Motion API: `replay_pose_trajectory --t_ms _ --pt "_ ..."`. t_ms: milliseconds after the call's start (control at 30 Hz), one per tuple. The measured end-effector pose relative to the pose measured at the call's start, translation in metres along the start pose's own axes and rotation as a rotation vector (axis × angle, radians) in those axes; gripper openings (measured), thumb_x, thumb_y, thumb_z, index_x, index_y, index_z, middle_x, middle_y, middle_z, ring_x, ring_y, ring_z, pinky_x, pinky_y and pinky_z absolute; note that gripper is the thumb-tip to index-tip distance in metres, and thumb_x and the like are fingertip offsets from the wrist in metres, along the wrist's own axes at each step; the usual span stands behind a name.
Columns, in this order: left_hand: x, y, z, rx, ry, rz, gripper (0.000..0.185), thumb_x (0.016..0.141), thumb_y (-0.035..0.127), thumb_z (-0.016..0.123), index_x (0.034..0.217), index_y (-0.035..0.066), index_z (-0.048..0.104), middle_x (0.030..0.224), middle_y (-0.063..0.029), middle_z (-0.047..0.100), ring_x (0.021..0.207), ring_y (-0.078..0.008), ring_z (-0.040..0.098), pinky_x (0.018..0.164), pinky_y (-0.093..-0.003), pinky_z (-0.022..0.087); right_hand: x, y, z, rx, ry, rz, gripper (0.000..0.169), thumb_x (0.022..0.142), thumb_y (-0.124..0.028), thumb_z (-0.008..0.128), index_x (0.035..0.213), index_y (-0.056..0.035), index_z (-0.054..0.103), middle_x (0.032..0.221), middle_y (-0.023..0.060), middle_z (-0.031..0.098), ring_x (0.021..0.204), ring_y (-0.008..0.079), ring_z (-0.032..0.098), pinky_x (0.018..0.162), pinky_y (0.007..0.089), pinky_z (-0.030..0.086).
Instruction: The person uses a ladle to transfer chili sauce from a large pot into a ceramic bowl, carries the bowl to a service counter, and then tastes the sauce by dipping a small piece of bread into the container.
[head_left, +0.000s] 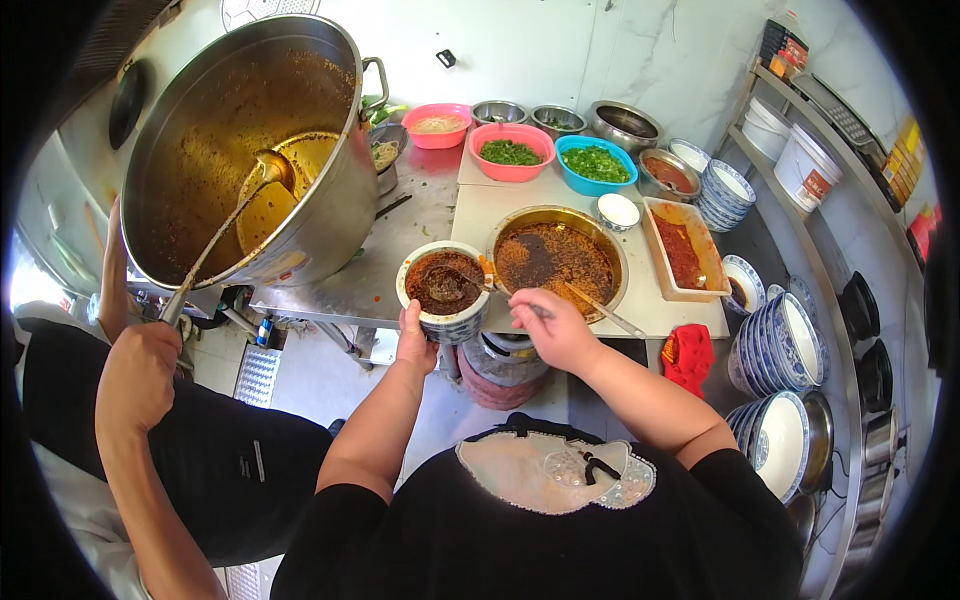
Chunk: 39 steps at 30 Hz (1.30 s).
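My left hand (417, 343) grips the side of a blue-and-white ceramic jar (452, 327). Dark red chili oil with sediment (442, 281) fills much of it, and orange smears mark its white rim. In my right hand (553, 328) is the handle of a metal spoon (501, 288), which reaches over the jar's rim; its bowl is down in the oil and hard to make out. Just beyond my right hand stands a steel basin (624, 270) of chili oil with flakes. A second spoon (606, 310) leans in the basin, its handle crossing the near rim.
At left, a co-worker's hand (139, 375) holds a ladle (214, 240) inside a large tilted stockpot (322, 217). Behind stand pink (512, 174) and blue (596, 184) bowls of chopped greens. Right are a tub of red paste (694, 294), a red cloth (686, 360) and stacked bowls (772, 345).
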<state>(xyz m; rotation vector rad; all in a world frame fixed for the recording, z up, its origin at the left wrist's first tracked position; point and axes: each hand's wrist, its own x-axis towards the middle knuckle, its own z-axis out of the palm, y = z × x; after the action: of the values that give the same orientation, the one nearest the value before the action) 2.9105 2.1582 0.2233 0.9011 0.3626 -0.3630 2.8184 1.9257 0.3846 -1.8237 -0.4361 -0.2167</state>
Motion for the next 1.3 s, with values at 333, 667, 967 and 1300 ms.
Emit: replay_pose_trajectory --t_ms 333,667,967,1300 --pt "-0.011 0.010 0.000 0.086 0.003 -0.140 0.074 0.075 0.065 0.051 0.133 0.033 0.016 0.138 -0.0003 0.029 0.119 -0.0274 0.036 0.085 -0.0527 0.034 0.005 0.004 0.027 -0.613 -0.414 -0.212 0.022 0.080 -0.009 0.054 0.101 -0.0134 0.059 0.091 0.0079 0.054 0.081 0.0262 0.057 0.066 0.0344 0.048" --pt "-0.009 0.016 0.000 0.029 -0.065 -0.181 0.071 0.078 0.061 0.051 0.132 0.032 0.015 0.139 -0.0067 0.026 0.123 -0.0340 0.031 0.085 -0.0622 0.035 0.010 0.016 0.046 -0.389 -0.207 -0.014 0.032 0.082 -0.011 0.047 0.114 -0.0063 0.050 0.098 0.0145 0.055 0.085 0.0322 0.056 0.074 0.0388 0.046" --pt "-0.023 0.021 0.016 0.037 -0.034 -0.184 0.067 0.079 0.059 0.045 0.132 0.022 0.028 0.138 -0.0077 0.030 0.123 -0.0308 0.031 0.092 -0.0596 0.029 0.006 0.066 0.074 0.620 0.235 0.821 0.075 0.082 -0.030 0.063 0.135 0.0020 0.021 0.122 0.0159 0.045 0.110 0.0206 0.046 0.092 0.0323 0.039" --pt "-0.030 0.022 0.015 0.172 -0.063 -0.120 0.074 0.074 0.067 0.037 0.132 0.021 0.034 0.132 -0.0029 0.039 0.112 -0.0274 0.042 0.082 -0.0529 0.038 0.018 0.103 0.097 0.868 0.316 0.709 0.093 0.075 -0.038 0.069 0.139 -0.0007 0.014 0.132 0.0149 0.037 0.122 0.0228 0.035 0.101 0.0343 0.029"
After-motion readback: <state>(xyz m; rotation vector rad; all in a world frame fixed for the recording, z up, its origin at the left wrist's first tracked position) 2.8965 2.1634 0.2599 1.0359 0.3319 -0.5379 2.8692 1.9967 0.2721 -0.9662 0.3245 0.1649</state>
